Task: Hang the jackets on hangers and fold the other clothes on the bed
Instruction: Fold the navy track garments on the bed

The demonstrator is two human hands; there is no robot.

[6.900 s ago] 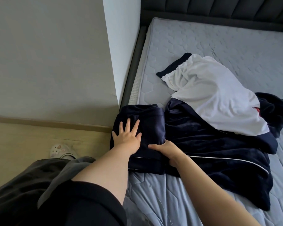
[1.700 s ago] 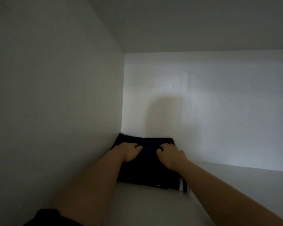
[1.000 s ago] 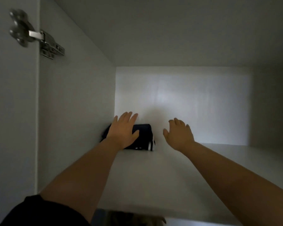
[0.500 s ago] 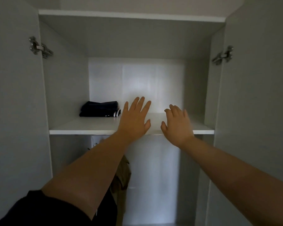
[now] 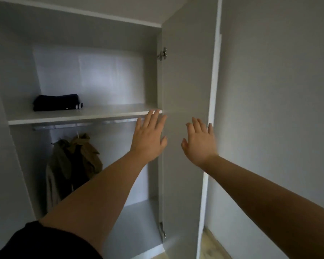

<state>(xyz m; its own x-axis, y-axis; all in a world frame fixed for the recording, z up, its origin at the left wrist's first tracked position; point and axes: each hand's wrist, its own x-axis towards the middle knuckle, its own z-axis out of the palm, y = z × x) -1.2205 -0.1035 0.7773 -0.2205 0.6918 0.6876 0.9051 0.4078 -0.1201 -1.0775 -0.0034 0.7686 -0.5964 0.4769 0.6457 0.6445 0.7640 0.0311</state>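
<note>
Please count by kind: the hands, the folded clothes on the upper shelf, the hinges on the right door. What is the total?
Hands: 2, the left hand and the right hand
Folded clothes: 1, the dark garment
Hinges: 2, the upper hinge and the lower hinge
Total: 5

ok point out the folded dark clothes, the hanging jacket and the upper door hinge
folded dark clothes (image 5: pixel 56 102): head view, middle of the folded stack
hanging jacket (image 5: pixel 88 157): head view, olive fabric on the side nearer the hands
upper door hinge (image 5: pixel 162 54): head view, its metal body
</note>
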